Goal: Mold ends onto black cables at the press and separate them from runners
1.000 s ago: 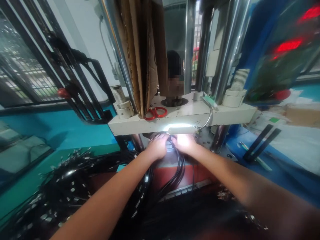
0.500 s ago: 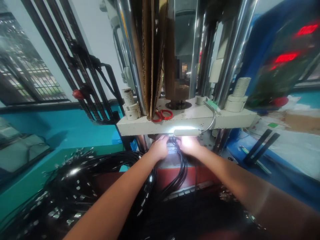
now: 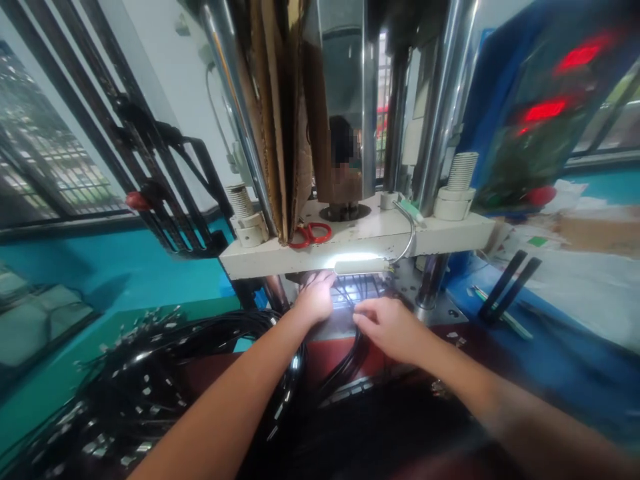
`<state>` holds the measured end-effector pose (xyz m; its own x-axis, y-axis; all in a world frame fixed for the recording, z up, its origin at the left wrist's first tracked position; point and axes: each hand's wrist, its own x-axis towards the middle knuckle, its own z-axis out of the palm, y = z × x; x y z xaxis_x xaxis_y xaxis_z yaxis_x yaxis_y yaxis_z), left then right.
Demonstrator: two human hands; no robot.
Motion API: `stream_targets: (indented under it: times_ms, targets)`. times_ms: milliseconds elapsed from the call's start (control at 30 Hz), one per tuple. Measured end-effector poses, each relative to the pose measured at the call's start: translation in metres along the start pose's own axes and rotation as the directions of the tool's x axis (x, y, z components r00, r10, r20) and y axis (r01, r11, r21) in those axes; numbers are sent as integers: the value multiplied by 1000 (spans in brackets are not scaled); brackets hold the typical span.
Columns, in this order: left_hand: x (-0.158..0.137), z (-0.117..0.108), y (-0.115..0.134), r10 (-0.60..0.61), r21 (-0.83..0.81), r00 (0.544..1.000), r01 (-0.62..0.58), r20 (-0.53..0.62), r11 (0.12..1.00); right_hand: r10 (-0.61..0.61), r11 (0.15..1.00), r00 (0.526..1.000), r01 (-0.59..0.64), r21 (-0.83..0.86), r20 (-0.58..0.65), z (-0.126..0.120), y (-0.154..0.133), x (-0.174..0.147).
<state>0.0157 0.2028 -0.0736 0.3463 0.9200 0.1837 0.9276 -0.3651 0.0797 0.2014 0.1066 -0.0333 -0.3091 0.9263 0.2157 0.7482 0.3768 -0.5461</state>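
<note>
My left hand (image 3: 317,298) reaches under the front edge of a white press plate (image 3: 280,257), fingers stretched forward beside a metal mould (image 3: 345,300). Glare and the plate's edge partly hide its fingertips. Lower and nearer to me, my right hand (image 3: 387,325) has its thumb and fingers closed on black cables (image 3: 354,350) in front of the mould. Several cables run from the mould toward me and bend down to the left. Above them a lit lamp bar (image 3: 361,267) hangs at the plate's edge.
Red-handled scissors (image 3: 311,235) and upright cardboard sheets (image 3: 283,133) rest on the plate. A big bundle of black cables (image 3: 150,373) with shiny ends lies at left. Two dark bars (image 3: 510,287) stand on the blue surface at right, near a control box with red digits (image 3: 545,110).
My right hand has moved back toward me from under the lamp to the cables in front of the mould. My left hand stays at the mould. The view has shifted slightly right.
</note>
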Motion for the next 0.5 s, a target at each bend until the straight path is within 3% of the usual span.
stream_targets:
  times_ms: [300, 500]
  targets:
    - [4, -7, 11, 88, 98, 996, -91, 30, 991, 41, 989, 997, -49, 143, 64, 2, 0, -9]
    - [12, -12, 19, 139, 76, 988, -144, 70, 987, 6, 999, 999, -4, -46, 47, 10, -14, -18]
